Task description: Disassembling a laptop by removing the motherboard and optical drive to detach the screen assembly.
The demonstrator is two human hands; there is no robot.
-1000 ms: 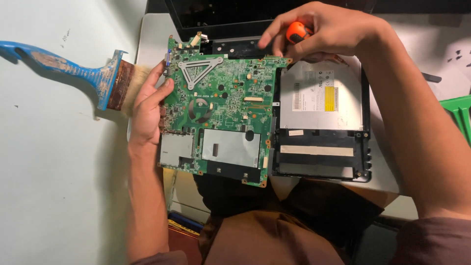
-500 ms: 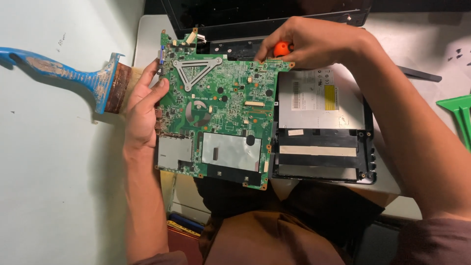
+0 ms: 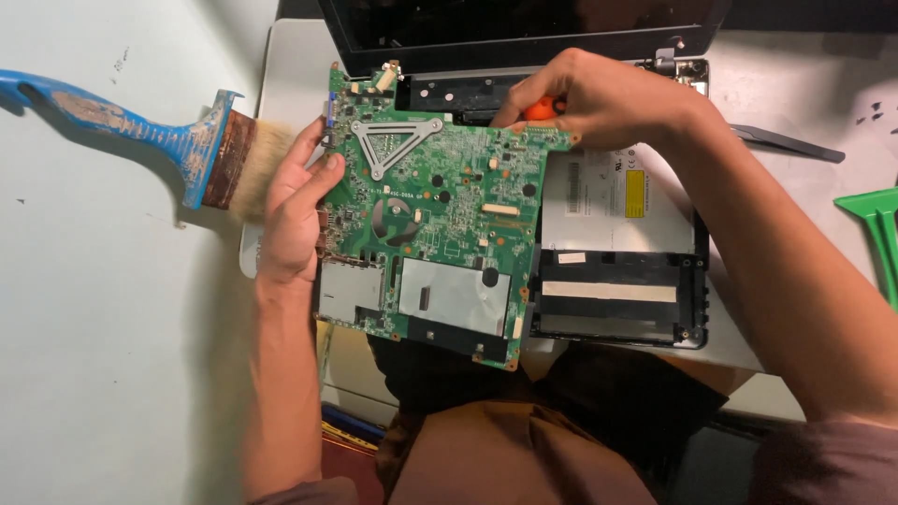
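A green laptop motherboard (image 3: 440, 215) lies over the opened black laptop base (image 3: 617, 309). My left hand (image 3: 295, 201) grips the board's left edge, thumb on top. My right hand (image 3: 599, 98) is closed around an orange-handled screwdriver (image 3: 543, 109) at the board's upper right corner, by the hinge area. The tool's tip is hidden under my fingers. A silver optical drive (image 3: 608, 196) sits in the base to the right of the board.
A blue-handled paintbrush (image 3: 140, 136) lies on the pale table at left, bristles near my left hand. The laptop screen (image 3: 524, 28) stands open at the back. A green plastic pry tool (image 3: 879, 234) and a dark flat tool (image 3: 786, 142) lie at right.
The view has shifted slightly. My right hand with the screwdriver has moved down and left a little, closer to the board's top right corner. My left hand keeps its hold.
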